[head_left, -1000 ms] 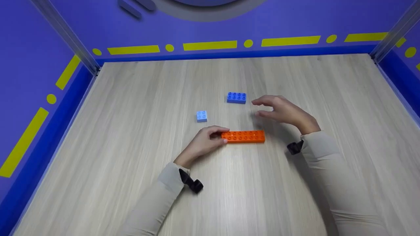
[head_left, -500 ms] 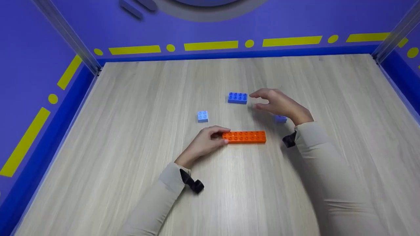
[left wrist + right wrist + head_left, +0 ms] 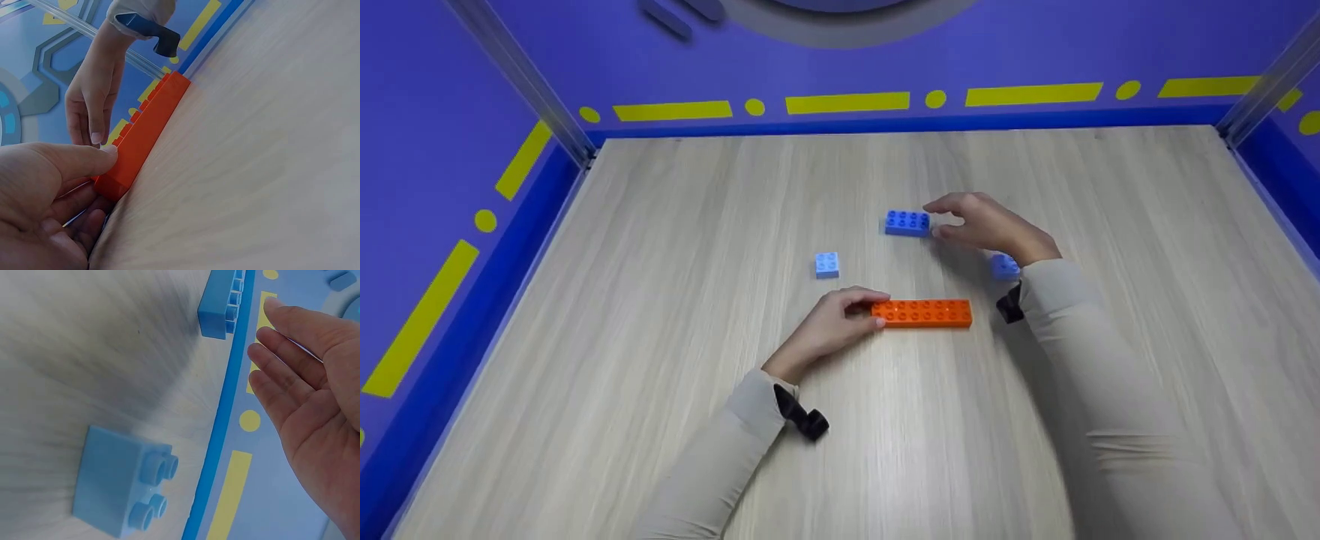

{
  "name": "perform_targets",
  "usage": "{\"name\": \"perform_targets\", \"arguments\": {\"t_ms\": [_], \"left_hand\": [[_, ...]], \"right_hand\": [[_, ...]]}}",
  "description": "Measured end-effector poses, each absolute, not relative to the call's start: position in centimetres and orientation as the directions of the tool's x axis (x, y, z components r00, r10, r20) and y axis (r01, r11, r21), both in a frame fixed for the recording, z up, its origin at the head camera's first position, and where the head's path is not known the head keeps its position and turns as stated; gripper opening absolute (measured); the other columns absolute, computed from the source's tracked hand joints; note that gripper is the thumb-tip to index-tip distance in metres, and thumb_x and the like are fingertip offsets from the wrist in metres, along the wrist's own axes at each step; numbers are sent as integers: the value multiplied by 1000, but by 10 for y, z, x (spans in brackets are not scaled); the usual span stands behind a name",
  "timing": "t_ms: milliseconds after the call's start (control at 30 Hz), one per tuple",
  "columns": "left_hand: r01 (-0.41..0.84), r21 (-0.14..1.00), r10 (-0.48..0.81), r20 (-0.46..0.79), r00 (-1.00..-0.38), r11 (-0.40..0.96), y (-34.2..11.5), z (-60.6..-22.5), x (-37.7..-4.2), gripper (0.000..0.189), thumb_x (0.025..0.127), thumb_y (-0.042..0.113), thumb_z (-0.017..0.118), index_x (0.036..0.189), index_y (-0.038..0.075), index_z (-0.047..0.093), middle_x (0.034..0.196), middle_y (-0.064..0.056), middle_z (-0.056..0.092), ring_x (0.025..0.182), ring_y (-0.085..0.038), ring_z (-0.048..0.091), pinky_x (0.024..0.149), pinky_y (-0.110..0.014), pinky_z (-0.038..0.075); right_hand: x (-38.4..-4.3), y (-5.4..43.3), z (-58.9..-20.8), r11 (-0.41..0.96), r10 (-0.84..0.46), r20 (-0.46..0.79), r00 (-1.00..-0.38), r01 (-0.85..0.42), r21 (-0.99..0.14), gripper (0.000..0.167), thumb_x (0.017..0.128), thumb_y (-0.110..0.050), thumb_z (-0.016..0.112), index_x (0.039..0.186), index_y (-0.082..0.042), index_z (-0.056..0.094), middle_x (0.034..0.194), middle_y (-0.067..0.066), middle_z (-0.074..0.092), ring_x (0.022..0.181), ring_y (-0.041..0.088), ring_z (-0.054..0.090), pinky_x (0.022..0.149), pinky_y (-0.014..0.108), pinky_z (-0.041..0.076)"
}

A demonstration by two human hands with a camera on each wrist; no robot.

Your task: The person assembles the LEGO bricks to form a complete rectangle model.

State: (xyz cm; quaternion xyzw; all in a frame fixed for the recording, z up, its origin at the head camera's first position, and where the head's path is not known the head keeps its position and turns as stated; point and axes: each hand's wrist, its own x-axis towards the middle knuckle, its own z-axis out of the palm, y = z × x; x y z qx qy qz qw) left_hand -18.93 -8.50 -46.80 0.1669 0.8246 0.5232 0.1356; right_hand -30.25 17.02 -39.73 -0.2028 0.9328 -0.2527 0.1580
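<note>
My left hand point(image 3: 832, 324) pinches the left end of a long orange toy building brick point(image 3: 928, 314), which lies flat on the table with its studs up. The thumb is on its near side, as the left wrist view also shows on the orange brick point(image 3: 149, 132). Farther back lies a blue eight-stud brick point(image 3: 907, 223). My right hand point(image 3: 994, 226) hovers by its right end, thumb and fingers apart. In the right wrist view, a gap shows between this hand point(image 3: 315, 377) and the blue brick point(image 3: 216, 309).
A small light-blue four-stud brick point(image 3: 826, 265) sits left of the blue one. Another small blue brick point(image 3: 1003, 266) lies under my right wrist, partly hidden. Blue-purple walls with yellow marks bound the wooden table point(image 3: 675, 225) at the back and sides.
My right hand has moved left and away from me, up to the blue brick's right end. The small brick under the wrist has come into view. My left hand keeps its hold.
</note>
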Motion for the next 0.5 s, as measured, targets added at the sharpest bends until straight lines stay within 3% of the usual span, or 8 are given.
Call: {"name": "perform_targets", "arguments": {"t_ms": [500], "left_hand": [[120, 913, 421, -61, -905, 391, -86, -467, -190, 36, 87, 17, 70, 122, 14, 66, 127, -4, 63, 125, -19, 52, 110, -37, 36]], "right_hand": [[-317, 151, -397, 808, -464, -242, -852, -295, -511, 47, 96, -17, 57, 142, -14, 49, 148, 10, 45, 138, 29, 38, 114, 51, 31]]}}
